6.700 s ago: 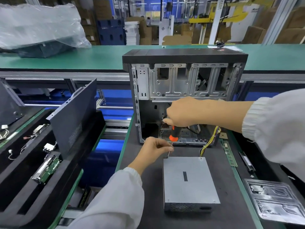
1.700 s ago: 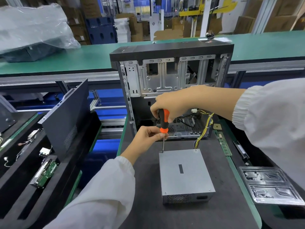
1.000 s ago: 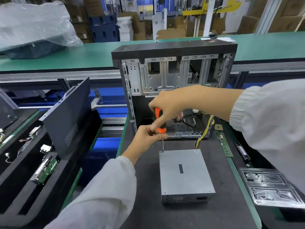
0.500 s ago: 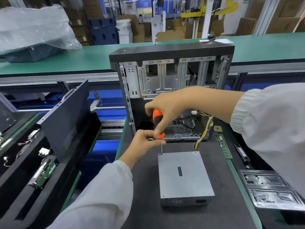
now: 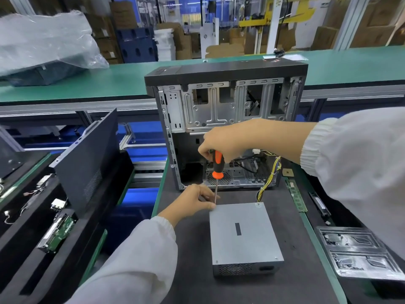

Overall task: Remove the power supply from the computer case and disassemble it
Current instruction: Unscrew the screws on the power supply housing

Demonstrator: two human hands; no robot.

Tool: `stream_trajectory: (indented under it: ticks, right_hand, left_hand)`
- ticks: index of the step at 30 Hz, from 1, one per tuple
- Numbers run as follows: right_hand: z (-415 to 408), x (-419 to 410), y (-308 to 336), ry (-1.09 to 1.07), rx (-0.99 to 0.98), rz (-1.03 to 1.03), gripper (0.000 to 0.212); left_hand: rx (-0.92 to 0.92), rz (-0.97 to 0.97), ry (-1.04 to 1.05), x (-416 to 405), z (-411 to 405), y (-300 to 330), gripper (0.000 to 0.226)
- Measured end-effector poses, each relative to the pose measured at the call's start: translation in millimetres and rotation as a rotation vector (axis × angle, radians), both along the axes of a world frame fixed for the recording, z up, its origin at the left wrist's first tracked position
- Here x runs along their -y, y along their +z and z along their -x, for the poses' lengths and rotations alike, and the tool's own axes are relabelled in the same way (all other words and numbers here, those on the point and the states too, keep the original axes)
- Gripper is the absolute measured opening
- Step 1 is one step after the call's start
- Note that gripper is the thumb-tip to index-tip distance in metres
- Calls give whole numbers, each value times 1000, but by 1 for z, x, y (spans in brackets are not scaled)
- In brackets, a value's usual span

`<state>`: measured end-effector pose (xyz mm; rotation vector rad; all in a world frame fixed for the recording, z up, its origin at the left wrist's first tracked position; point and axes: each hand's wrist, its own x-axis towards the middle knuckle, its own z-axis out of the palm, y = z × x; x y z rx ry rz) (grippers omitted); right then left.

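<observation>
Your right hand [image 5: 228,142] is wrapped around the orange-and-black handle of the screwdriver [image 5: 217,170], holding it upright with the tip down at the far left corner of the power supply [image 5: 243,234]. Your left hand [image 5: 192,201] pinches the shaft low down, fingertips right at that corner. The power supply is already out of the computer case [image 5: 225,126] and lies flat on the dark mat [image 5: 188,260], just in front of the open case; its yellow and black cables [image 5: 270,178] run from its far edge back into the case.

The main risk, as I judge it, is the tip slipping out of the screw head if you lean the shaft or press too lightly. That would chew the screw or skid the blade toward your left fingertips. The box is not clamped, so a hard twist could turn it on the mat. A freed screw could roll off and be lost. The trailing cables may snag if you pull the box nearer.

The mat sits on a green-edged bench. To the left, a black side panel [image 5: 85,156] leans in a foam tray holding a circuit board [image 5: 58,234]. To the right lie a memory stick [image 5: 297,199] and a clear plastic tray [image 5: 359,255]. Beyond the case runs a green conveyor [image 5: 122,84], a plastic-wrapped unit [image 5: 43,47] at far left, with cardboard boxes behind.
</observation>
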<state>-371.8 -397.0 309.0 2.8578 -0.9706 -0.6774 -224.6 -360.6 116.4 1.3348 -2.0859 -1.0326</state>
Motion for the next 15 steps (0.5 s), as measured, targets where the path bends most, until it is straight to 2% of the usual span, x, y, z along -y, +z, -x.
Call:
stream_trajectory:
  ticks: [2,7,15]
  right_hand:
    - [0,-2,-4,39,81,15,30]
    - [-3,-6,-7,95,190,23,33]
    - [15,-5,6,-34,239,-49,29]
  left_hand:
    - [74,36,3,0,2,-4,14]
    - [112,91,32,-1,4,-6,12]
    - [428,305,-48,-5,10,-8,17]
